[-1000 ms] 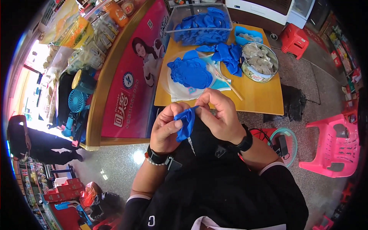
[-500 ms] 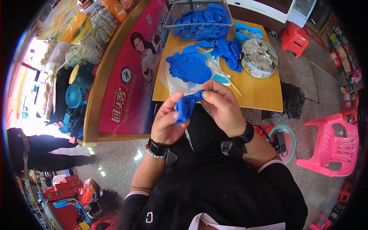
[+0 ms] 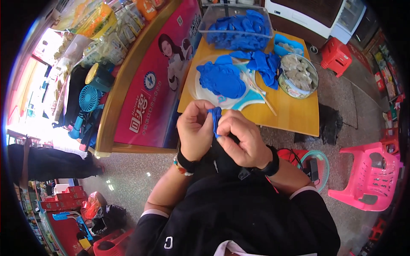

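Blue, thin and crumpled, a small glove piece [image 3: 215,118] is pinched between both hands in front of the person's chest, just short of the near edge of the wooden surface [image 3: 294,113]. The left hand [image 3: 195,130] is clenched around its left side, thumb and fingers pressed on the material; the right hand [image 3: 242,138] grips it from the other side with bent fingers, so the two hands touch each other around it. Only a narrow strip of blue shows between them.

On the surface behind, a clear plastic bin [image 3: 206,19] at the far end is filled with a heap of the same blue gloves. Nearer, a white round plate [image 3: 197,87] carries a pile of blue gloves [image 3: 222,79], and more of them [image 3: 265,64] lie loose just beside it. To the right stands a round metal tin [image 3: 315,76] holding pale, flat pieces. Beyond it, a small light-blue bowl [image 3: 282,40] holds a few similar pale pieces. A thin wooden stick [image 3: 265,97] lies slanted between plate and tin.
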`<action>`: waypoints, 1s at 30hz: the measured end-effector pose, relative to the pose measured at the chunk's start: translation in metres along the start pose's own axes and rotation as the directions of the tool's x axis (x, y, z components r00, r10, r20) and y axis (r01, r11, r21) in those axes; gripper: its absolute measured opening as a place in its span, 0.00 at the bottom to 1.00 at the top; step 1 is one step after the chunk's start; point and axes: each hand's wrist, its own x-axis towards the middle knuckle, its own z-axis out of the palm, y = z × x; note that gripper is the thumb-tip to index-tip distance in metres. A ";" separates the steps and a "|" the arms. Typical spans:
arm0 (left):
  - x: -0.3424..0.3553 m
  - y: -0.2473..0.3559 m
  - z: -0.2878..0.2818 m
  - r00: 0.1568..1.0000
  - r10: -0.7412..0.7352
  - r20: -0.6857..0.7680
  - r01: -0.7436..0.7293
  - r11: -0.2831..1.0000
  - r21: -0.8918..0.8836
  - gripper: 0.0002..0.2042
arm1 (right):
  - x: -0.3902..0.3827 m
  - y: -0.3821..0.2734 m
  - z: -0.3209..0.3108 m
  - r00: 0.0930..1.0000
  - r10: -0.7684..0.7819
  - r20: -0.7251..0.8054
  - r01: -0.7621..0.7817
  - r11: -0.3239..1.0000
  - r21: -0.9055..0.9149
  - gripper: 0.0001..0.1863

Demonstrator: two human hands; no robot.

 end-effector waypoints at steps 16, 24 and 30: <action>0.002 0.029 -0.018 0.861 -0.074 0.503 0.222 0.945 -0.240 0.07 | -0.008 0.007 -0.004 0.968 0.226 -0.110 -0.183 0.934 0.306 0.01; 0.002 0.015 -0.002 0.986 0.169 -0.005 -0.169 0.985 0.026 0.04 | -0.001 -0.007 0.010 1.000 -0.012 -0.018 0.011 0.999 -0.038 0.06; -0.001 0.013 -0.002 1.000 0.010 0.029 -0.002 0.965 -0.261 0.06 | -0.003 -0.005 0.009 0.999 -0.007 0.050 0.009 0.999 -0.037 0.05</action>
